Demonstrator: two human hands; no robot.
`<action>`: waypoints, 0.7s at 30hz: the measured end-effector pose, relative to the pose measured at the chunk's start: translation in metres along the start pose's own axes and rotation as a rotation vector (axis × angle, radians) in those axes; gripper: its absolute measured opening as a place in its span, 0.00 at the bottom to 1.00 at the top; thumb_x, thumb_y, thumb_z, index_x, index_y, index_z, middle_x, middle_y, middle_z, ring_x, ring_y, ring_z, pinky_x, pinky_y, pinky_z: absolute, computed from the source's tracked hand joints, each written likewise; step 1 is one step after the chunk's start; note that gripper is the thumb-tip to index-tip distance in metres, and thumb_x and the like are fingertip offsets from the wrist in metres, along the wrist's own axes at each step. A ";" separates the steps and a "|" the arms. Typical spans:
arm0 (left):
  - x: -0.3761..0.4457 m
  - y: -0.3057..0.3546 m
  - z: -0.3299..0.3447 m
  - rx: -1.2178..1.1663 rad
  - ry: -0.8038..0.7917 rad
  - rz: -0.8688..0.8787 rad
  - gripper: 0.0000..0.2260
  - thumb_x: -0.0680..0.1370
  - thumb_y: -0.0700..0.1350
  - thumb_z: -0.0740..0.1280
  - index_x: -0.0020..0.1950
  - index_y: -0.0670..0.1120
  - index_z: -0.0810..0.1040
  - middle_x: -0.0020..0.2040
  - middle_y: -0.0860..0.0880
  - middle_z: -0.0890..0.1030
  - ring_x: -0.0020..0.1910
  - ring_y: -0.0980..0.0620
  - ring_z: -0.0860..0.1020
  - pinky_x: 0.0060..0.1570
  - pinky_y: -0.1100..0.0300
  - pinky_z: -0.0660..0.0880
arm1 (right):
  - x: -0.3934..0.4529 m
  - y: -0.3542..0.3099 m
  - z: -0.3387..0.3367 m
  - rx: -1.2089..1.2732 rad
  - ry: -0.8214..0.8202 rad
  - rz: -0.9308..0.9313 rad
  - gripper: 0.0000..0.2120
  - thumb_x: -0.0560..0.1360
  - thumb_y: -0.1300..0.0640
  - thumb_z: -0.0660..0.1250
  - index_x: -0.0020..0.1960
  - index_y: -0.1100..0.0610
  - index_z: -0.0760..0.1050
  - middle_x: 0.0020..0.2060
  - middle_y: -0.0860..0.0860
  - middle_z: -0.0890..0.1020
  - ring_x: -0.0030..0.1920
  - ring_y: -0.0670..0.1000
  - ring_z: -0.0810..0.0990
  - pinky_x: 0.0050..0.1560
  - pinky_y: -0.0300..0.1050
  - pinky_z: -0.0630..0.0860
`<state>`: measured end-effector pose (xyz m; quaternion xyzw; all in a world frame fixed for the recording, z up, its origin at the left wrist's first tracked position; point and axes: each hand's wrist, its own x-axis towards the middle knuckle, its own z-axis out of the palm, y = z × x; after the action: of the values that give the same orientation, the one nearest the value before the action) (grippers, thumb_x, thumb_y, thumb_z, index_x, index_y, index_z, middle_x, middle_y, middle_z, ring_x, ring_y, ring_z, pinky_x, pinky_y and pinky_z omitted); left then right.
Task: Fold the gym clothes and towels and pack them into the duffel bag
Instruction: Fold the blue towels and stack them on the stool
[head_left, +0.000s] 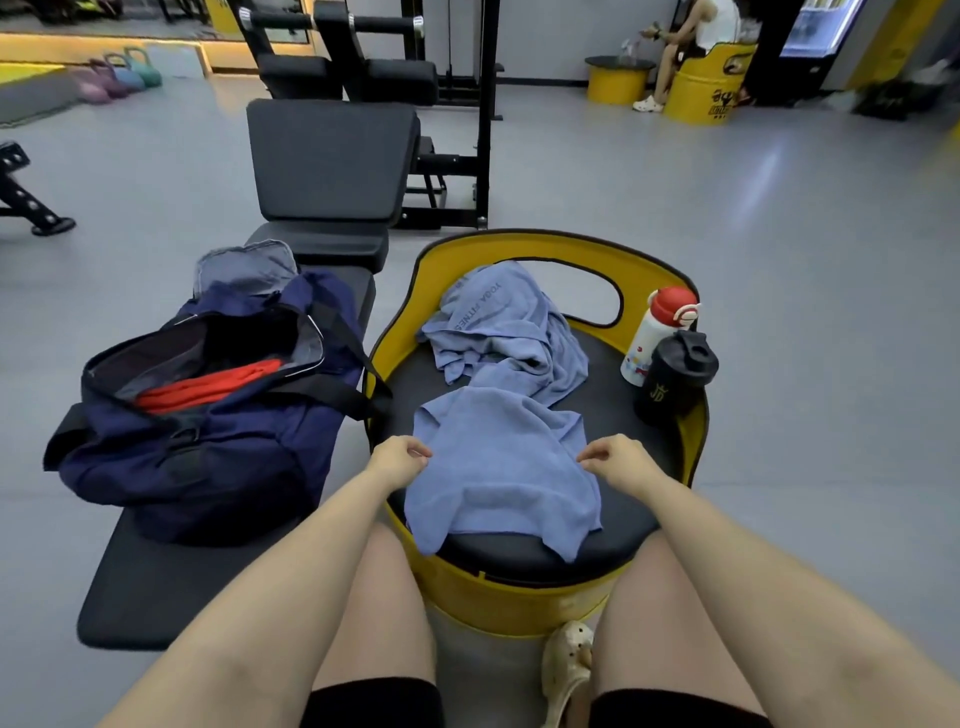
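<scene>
A light blue towel (501, 462) lies rumpled across the black cushion of a yellow barrel seat (519, 603), its far part printed with grey lettering. My left hand (400, 460) pinches the towel's left edge and my right hand (618, 460) pinches its right edge, both over the near half. On the black bench (156, 582) to the left stands an open navy duffel bag (208, 447) with a red garment (208, 387) inside. A grey-blue cloth (244, 270) lies behind the bag.
A white bottle with a red cap (657, 332) and a black shaker bottle (675, 379) stand on the seat's right side. Gym machines stand behind the bench. A person sits on another yellow barrel (701, 93) at the far right. Grey floor lies all around.
</scene>
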<state>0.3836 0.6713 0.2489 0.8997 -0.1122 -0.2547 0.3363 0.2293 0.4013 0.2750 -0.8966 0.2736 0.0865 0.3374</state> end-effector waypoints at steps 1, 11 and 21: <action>0.002 -0.001 0.001 -0.018 -0.001 -0.008 0.08 0.79 0.38 0.63 0.56 0.41 0.79 0.56 0.41 0.81 0.56 0.44 0.78 0.57 0.57 0.73 | 0.001 0.001 0.002 0.004 0.001 0.005 0.07 0.76 0.60 0.66 0.51 0.57 0.82 0.50 0.52 0.83 0.49 0.50 0.79 0.48 0.40 0.72; 0.028 0.008 0.012 -0.129 0.003 -0.062 0.11 0.79 0.41 0.61 0.60 0.42 0.77 0.59 0.41 0.79 0.57 0.44 0.77 0.56 0.55 0.73 | 0.026 0.000 0.013 0.054 0.025 0.120 0.08 0.76 0.61 0.64 0.50 0.60 0.82 0.48 0.54 0.83 0.48 0.53 0.78 0.46 0.45 0.73; 0.065 0.017 0.024 -0.167 0.033 -0.145 0.13 0.80 0.40 0.57 0.64 0.43 0.73 0.59 0.45 0.75 0.59 0.42 0.74 0.55 0.56 0.71 | 0.073 0.002 0.029 0.177 0.025 0.257 0.12 0.77 0.59 0.63 0.58 0.62 0.78 0.56 0.58 0.81 0.58 0.58 0.77 0.50 0.45 0.71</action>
<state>0.4254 0.6207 0.2198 0.8784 -0.0197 -0.2718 0.3925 0.2904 0.3877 0.2272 -0.8221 0.3966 0.0933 0.3976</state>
